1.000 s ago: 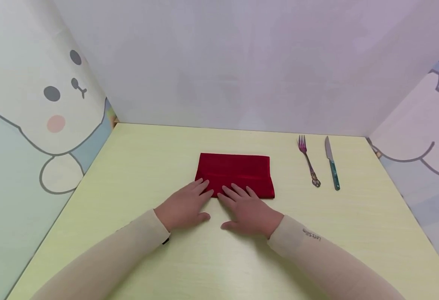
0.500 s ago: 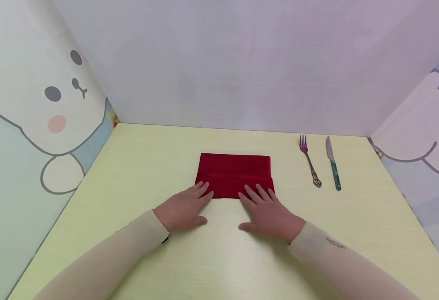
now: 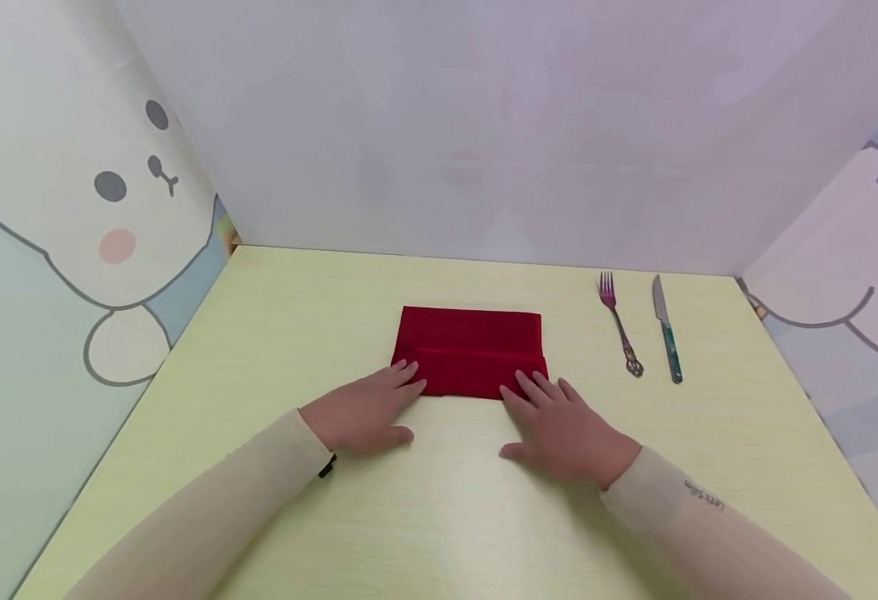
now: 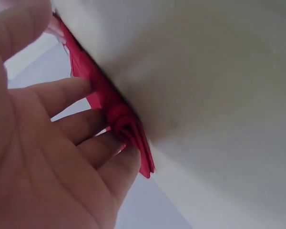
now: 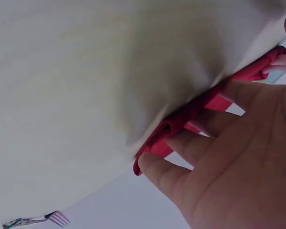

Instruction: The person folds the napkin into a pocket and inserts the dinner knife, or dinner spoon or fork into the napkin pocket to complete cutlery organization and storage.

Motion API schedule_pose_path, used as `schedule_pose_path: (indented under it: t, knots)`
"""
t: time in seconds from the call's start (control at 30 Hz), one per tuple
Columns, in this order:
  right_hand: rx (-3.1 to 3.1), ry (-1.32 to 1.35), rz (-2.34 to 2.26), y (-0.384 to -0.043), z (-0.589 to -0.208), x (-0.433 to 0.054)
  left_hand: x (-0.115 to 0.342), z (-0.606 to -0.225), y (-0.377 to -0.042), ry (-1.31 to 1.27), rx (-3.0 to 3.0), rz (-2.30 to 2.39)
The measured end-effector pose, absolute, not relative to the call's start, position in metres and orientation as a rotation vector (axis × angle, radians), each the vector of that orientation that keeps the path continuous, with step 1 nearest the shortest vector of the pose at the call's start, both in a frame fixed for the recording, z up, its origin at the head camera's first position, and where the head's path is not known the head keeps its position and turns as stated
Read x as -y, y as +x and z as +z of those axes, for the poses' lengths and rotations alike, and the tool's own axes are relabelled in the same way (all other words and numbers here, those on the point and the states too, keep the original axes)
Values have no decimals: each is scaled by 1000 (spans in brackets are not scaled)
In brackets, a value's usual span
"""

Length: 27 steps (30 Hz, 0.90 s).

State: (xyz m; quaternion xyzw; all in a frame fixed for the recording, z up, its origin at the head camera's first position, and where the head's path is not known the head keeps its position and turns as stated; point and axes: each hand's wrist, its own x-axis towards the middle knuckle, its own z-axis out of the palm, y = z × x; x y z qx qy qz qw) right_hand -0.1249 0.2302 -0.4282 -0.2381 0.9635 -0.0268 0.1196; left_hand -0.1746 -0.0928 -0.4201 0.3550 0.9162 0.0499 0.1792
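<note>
A folded red cloth (image 3: 476, 333) lies flat mid-table, its near part doubled over in a thicker band with a crease across it. My left hand (image 3: 367, 410) rests with straight fingers on the cloth's near left corner, thumb apart on the table side. At the near right corner, my right hand (image 3: 568, 432) presses its spread fingertips on the band. From the left wrist view, the rolled end of the cloth (image 4: 119, 119) shows layered folds beneath the fingers. The right wrist view shows the cloth's other folded end (image 5: 164, 131) under the fingertips.
To the right of the cloth lie a fork (image 3: 619, 325) with purplish tines and a knife (image 3: 666, 329) with a green handle. The pale yellow table (image 3: 318, 300) meets a plain curtain (image 3: 484, 150) at the back, with printed curtains at both sides.
My right hand has slid rightward along the near band, from the middle of the cloth to its right corner. The left hand stays at the left corner, nearly still.
</note>
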Motion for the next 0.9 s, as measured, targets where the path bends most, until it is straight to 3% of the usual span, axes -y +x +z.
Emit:
schedule_pose_path:
  t: [0.2,0.47,0.9]
  knots:
    - [-2842,-667,-160,-145,-418,-240,102,-406,-196,908,-2551,234]
    - [-2851,-488,-305,-193,-406,-258,118,-389,-259,677,-2645,629]
    - [-2674,-217,-836,-248,-401,-279,100,-399,-323,386,-2582,911]
